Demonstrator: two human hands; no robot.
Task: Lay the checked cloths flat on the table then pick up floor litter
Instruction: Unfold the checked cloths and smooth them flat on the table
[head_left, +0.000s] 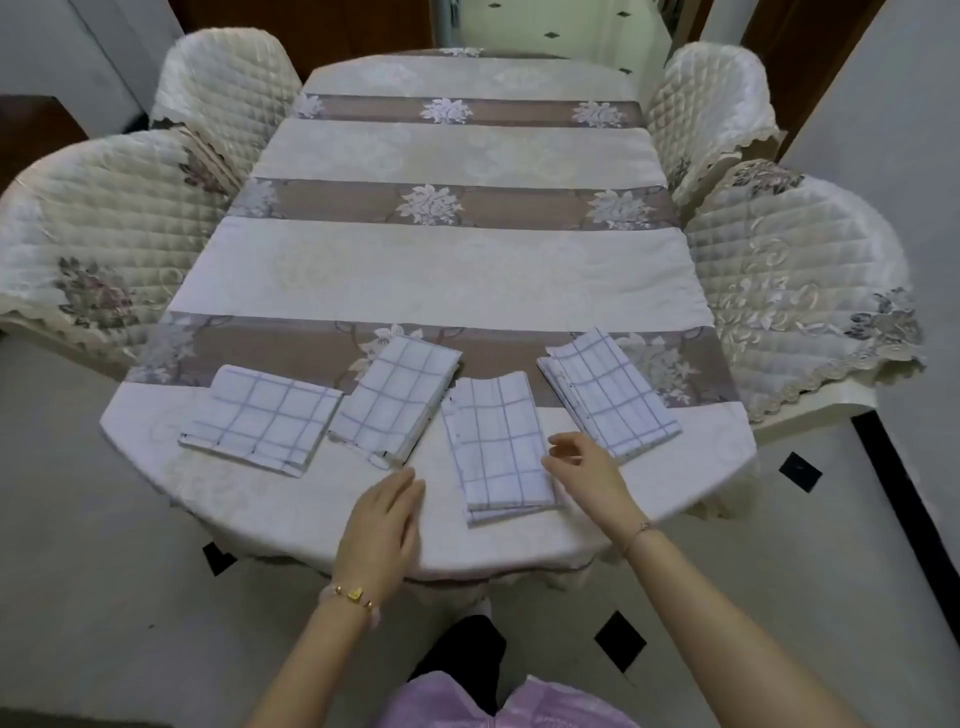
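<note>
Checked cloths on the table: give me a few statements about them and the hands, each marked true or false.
1. Four folded checked cloths lie in a row near the table's near edge. True.
2. The left hand grips a cloth. False: it is open, over bare tablecloth between two cloths.
3. The right hand is beside the third cloth from the left. True.
4. A plate sits mid-table. False: only the cloths are on it.
5. Quilted chairs flank the table. True.

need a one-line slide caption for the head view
Four folded checked cloths lie in a row on the table; left hand and right hand hover, empty, beside the third.
</note>
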